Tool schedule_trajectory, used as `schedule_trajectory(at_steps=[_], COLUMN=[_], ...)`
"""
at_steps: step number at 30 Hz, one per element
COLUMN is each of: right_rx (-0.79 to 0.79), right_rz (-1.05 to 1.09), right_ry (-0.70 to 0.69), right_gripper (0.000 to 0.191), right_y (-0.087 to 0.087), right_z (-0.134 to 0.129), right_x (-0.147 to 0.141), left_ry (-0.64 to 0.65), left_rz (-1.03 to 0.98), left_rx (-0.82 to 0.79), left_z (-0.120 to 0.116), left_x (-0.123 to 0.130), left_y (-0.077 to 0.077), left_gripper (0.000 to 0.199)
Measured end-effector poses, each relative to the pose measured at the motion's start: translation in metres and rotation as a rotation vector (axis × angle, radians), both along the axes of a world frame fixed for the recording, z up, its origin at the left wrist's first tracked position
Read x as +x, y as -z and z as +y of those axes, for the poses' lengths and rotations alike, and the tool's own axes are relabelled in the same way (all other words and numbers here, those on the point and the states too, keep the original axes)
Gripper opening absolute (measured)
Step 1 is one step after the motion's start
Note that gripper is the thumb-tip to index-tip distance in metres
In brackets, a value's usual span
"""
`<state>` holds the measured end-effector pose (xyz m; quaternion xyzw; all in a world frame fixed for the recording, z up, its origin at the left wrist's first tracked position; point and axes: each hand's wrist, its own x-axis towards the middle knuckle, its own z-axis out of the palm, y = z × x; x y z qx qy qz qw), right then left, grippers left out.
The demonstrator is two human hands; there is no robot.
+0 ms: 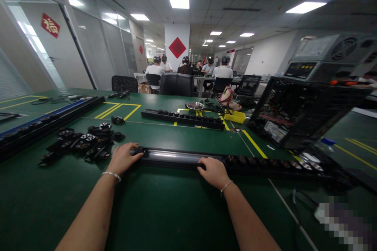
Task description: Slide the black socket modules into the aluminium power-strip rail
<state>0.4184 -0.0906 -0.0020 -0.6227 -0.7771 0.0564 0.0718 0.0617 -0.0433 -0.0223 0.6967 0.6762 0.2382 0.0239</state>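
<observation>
A long black rail (pixel 176 157) lies across the green table, with a shiny bare channel on its left part and a row of small black parts (pixel 259 164) on its right part. At the rail's left end, my left hand (pixel 125 158) grips a small black part seated there, thumb along the rail. My right hand (pixel 214 170) is closed over the rail's near edge, left of the row of parts; its fingertips are curled and partly hidden. A heap of loose black parts (pixel 85 141) sits left of my left hand.
Beyond the rail are a shorter black rail (pixel 182 118), a metal bowl (pixel 194 106) and a yellow box (pixel 235 116). An open computer case (pixel 303 110) stands at right. A long blue-edged rail (pixel 53 119) lies at left. People (pixel 223 71) sit farther back.
</observation>
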Motion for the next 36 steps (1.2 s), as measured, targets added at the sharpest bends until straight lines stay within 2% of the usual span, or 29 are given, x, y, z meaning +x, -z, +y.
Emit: schedule_trajectory(at_steps=[5, 9, 13, 23, 36], right_rx=[0.001, 0.020, 0.014, 0.020, -0.002], right_rz=[-0.008, -0.011, 0.000, 0.007, -0.007], right_ry=[-0.001, -0.001, -0.006, -0.009, -0.001], right_gripper=[0.022, 0.023, 0.023, 0.022, 0.022], right_y=[0.001, 0.002, 0.003, 0.002, -0.001], right_z=[0.000, 0.001, 0.001, 0.001, -0.001], right_x=[0.000, 0.001, 0.001, 0.000, -0.001], left_ry=[-0.174, -0.249, -0.323, -0.361, -0.460], left_rz=[-0.018, -0.061, -0.078, -0.087, -0.171], left_rx=[0.003, 0.031, 0.061, 0.146, 0.133], left_z=[-0.010, -0.014, -0.013, -0.009, -0.011], left_x=[0.018, 0.030, 0.030, 0.015, 0.009], left_y=[-0.002, -0.002, -0.001, 0.005, 0.003], left_gripper=[0.027, 0.025, 0.023, 0.028, 0.041])
